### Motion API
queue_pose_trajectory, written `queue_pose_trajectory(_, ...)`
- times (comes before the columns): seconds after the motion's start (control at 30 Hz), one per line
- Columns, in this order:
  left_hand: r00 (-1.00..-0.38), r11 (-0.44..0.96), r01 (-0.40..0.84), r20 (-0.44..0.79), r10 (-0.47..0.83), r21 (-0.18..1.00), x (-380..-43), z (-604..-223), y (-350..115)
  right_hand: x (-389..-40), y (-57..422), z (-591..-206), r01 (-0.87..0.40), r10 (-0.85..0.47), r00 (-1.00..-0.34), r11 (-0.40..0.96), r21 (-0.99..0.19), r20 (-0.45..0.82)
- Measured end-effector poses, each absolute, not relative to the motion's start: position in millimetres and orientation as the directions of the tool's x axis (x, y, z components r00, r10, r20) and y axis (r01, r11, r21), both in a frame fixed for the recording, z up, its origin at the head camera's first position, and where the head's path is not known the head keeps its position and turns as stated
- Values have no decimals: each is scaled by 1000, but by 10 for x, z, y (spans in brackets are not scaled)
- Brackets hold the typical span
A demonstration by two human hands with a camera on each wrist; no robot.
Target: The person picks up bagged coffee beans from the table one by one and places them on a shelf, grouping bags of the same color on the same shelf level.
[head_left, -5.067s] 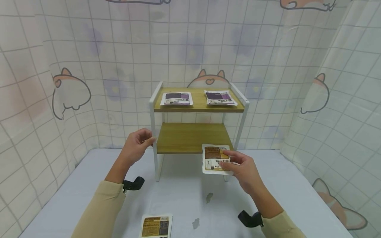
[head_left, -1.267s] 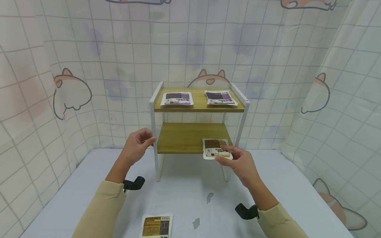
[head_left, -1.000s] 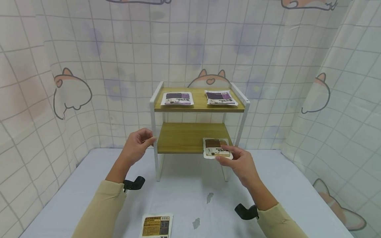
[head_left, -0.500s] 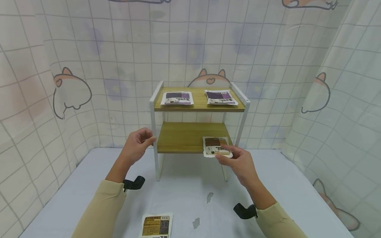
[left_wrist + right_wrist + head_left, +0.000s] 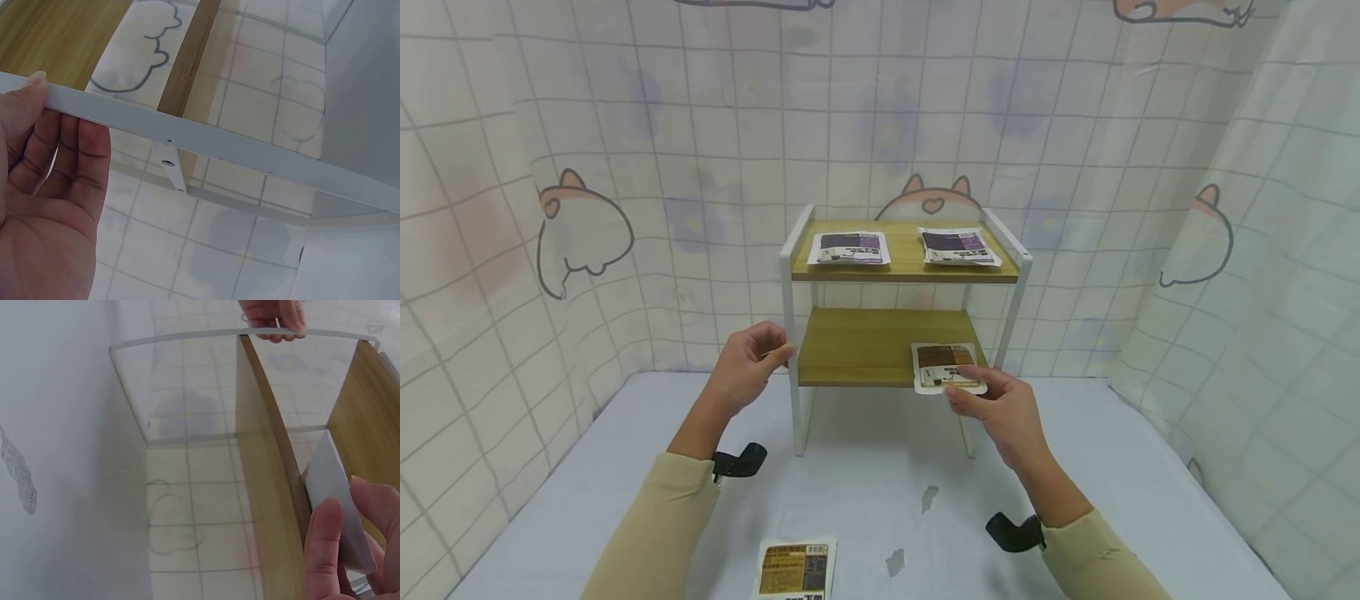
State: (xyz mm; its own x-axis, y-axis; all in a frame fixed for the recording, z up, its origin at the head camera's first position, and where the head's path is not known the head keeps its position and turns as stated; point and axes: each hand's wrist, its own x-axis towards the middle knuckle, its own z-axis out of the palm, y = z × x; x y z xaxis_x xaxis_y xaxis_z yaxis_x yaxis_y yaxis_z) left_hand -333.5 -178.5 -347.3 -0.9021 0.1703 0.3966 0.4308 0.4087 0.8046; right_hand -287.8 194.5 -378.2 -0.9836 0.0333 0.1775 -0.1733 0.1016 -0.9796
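Note:
My left hand [image 5: 741,371] grips the white left front leg [image 5: 790,304] of a small two-tier shelf. In the left wrist view its thumb lies on one side of the white frame [image 5: 219,140], with the fingers curled behind. At the shelf's right side, my right hand [image 5: 1006,415] pinches a flat brown-and-white food pouch [image 5: 938,357] by its near right corner. That pouch lies over the front right part of the lower wooden board [image 5: 857,342]. Seen edge-on in the right wrist view, the pouch [image 5: 334,494] is between thumb and fingers.
On the upper board [image 5: 902,271] lie a purple-and-white pouch [image 5: 850,248] at left and a purple-and-white stack [image 5: 958,247] at right. Another brown pouch [image 5: 795,568] lies on the white table near its front edge, partly cut off. A patterned curtain [image 5: 880,108] hangs behind.
From below the lower board's front edge, the right hand has raised the pouch and moved it inward over the board, laying it flatter. The left hand has stayed on the leg.

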Motion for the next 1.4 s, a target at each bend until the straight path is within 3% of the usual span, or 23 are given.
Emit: queue_pose_trajectory(1.4, -906, 420, 423, 389, 167, 803, -3351, -3475, -1786, -2978, 1850, -3806, -174, 93, -979, 69, -982, 180)
